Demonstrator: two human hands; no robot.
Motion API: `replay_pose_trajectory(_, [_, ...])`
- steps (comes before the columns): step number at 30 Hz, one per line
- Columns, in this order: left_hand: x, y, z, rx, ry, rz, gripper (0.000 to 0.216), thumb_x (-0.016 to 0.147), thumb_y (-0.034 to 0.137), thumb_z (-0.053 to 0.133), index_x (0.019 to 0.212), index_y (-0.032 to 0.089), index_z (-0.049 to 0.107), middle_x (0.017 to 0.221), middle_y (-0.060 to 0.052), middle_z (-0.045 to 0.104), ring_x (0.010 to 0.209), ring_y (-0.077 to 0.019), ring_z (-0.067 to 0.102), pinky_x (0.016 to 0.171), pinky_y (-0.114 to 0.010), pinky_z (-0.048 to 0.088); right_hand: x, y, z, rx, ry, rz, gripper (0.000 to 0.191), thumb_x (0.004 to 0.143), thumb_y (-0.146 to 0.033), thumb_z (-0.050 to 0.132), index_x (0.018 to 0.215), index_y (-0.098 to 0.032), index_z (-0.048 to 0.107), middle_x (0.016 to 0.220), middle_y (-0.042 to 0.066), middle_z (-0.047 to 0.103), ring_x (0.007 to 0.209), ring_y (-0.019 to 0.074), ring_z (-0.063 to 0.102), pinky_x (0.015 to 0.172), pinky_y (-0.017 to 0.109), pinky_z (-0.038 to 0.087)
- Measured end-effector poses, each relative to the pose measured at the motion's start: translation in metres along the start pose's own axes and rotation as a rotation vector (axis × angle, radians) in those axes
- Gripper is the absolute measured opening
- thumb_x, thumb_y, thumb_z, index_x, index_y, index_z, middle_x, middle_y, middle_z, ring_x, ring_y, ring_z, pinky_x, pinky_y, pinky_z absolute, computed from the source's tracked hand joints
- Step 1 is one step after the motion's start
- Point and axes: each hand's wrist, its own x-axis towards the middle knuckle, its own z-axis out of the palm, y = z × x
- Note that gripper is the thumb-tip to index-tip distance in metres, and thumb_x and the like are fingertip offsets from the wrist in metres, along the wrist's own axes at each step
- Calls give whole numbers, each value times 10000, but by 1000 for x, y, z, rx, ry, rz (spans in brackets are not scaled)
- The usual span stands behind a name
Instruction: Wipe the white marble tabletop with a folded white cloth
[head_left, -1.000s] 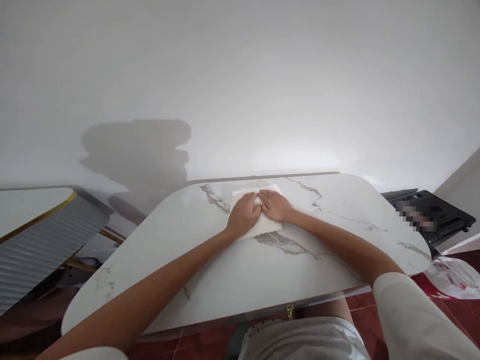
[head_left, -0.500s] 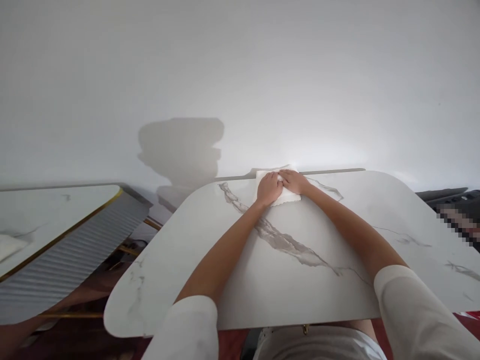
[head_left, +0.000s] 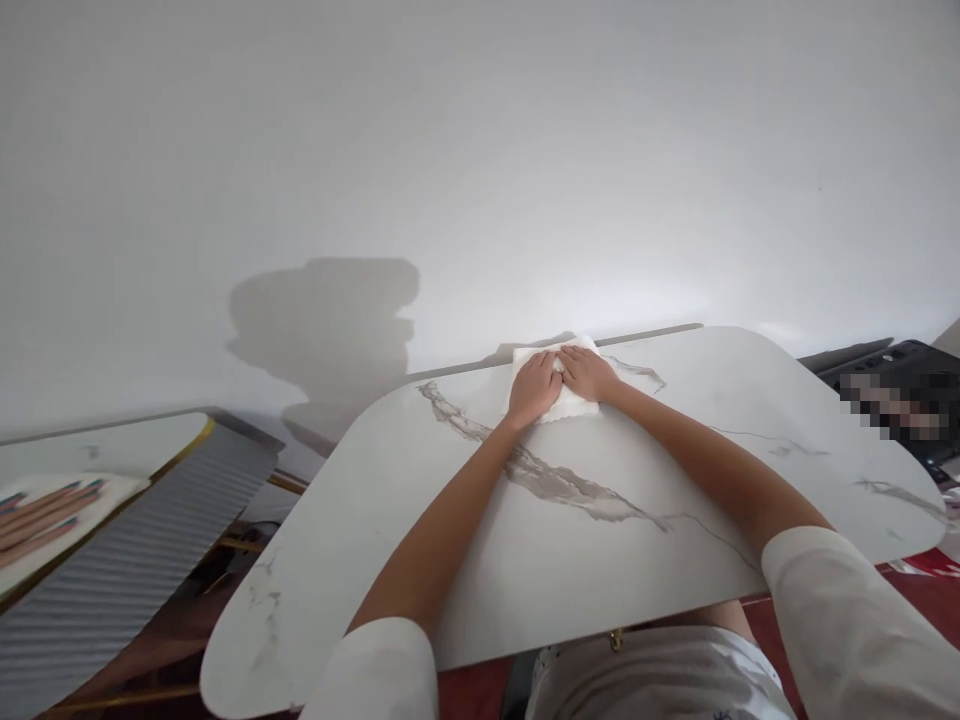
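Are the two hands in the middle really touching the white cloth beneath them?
Touching. The head view shows the left hand and right hand laid on the white cloth, no gap visible.

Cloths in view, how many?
2: one cloth under the left hand and right hand, centre table; second cloth under a co-worker's hand, left table, partly cut off.

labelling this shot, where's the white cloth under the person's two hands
In the head view, the white cloth lies slightly right of centre, at the far edge of the marbled table near the wall, under the left hand and right hand.
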Motion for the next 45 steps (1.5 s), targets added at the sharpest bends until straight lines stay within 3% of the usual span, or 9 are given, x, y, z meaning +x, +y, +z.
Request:
replay_pose_trajectory(4, [-13,6,-2,-8,33,23,435,915,182,324,1296,86,511,1346,-168,576,1310,-257,489,1136,-425,370,-13,-8,-4,-7,2,8,503,974,-211,316,1431,-40,440,1505,158,446,1410,266,379,1172,410,281])
replay_pose_trajectory(9, [-32,16,-9,-7,24,-24,465,905,183,333,1313,32,496,1358,-205,564,1309,-278,491,1145,-428,361,-30,-21,-7,-7,-38,3,523,980,-223,307,1450,-19,413,1526,174,409,1428,266,353,1188,408,258])
replay_pose_trajectory(17, [-81,33,-23,-33,61,-9,476,914,215,335,1342,67,480,1376,-188,559,1335,-284,476,1144,-475,371,-72,-52,-10,21,-15,-17,516,976,-236,328,1439,-35,434,1514,181,424,1420,268,369,1180,436,282])
replay_pose_trajectory(23, [-126,48,-44,-25,84,-51,488,929,228,303,1334,39,498,1373,-210,561,1325,-298,490,1138,-478,384,-103,-84,-14,47,-2,-54,514,961,-236,352,1431,-55,451,1503,173,443,1417,262,379,1172,456,305])
replay_pose_trajectory(33, [-206,87,-89,101,-49,-133,533,942,306,295,1392,62,445,1411,-193,530,1321,-320,484,1097,-485,407,-166,-134,-25,79,-11,-173,533,958,-245,354,1439,-29,432,1518,175,420,1429,258,359,1196,453,281])
replay_pose_trajectory(38, [-216,111,-104,48,-67,-114,553,930,327,323,1391,39,427,1347,-218,552,1256,-336,517,1059,-514,431,-192,-132,-35,119,-51,-177,541,958,-258,344,1455,-57,420,1525,153,416,1445,232,334,1202,458,287])
replay_pose_trajectory(45, [-200,127,-91,-78,-113,-108,580,930,301,321,1455,54,341,1512,-208,406,1419,-322,359,1160,-518,322,-199,-108,-47,123,-101,-138,556,943,-235,348,1477,-84,395,1538,132,399,1449,220,329,1209,449,285])
